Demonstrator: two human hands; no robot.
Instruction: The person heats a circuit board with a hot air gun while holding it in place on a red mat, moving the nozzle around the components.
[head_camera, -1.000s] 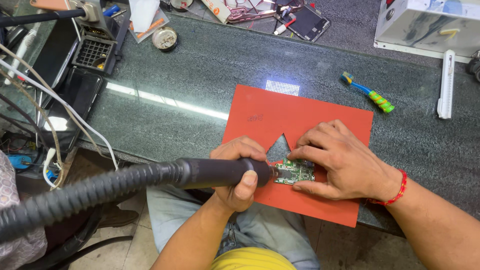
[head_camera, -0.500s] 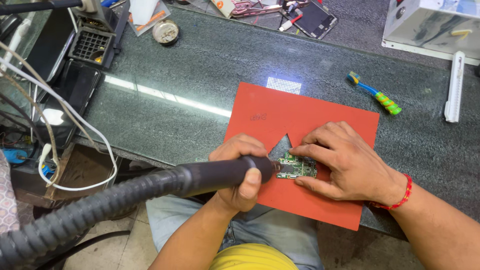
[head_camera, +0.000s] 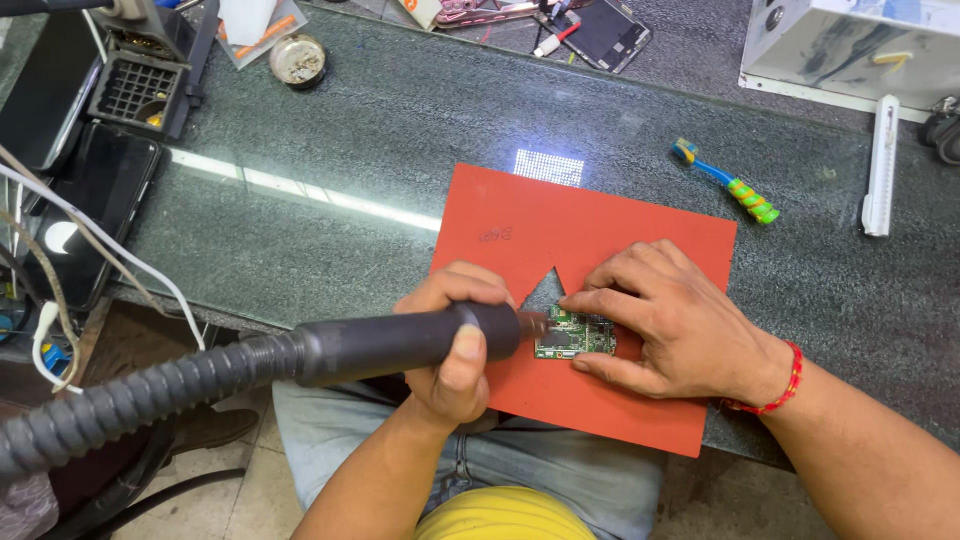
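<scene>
While my left hand (head_camera: 455, 345) is wrapping around the black handle of the hot-air tool (head_camera: 400, 345), thumb lying across its top and fingers curled shut under it, the nozzle end is pointing at the left edge of the small circuit board (head_camera: 575, 335). Corrugated grey hose (head_camera: 130, 400) is trailing from the handle down and off to the left, past the table edge.

Board: small, green, roughly rectangular, studded with silvery metal shields and tiny components; darker patch near its left side. It is lying flat on the red mat (head_camera: 600, 240), toward the mat's near edge, just below a V-shaped notch cut into the mat.

My right hand (head_camera: 670, 325) is resting over the board's right side, fingers spread and flat. Index fingertip is pressing at the board's top left corner, thumb is bracing its lower right edge, so the board is being pinned between them rather than lifted. Red thread bracelet (head_camera: 775, 385) is sitting on that wrist.

Mat is lying on the dark speckled stone counter (head_camera: 380, 150), overhanging the near edge a little.

Elsewhere on the counter, well apart from my hands: a blue, green and yellow toothbrush (head_camera: 728, 182) beyond the mat's far right corner, a white bar-shaped tool (head_camera: 880, 165) at far right, a round tin (head_camera: 297, 58) at upper left, and a dark phone (head_camera: 612, 32) lying flat at the top.
</scene>
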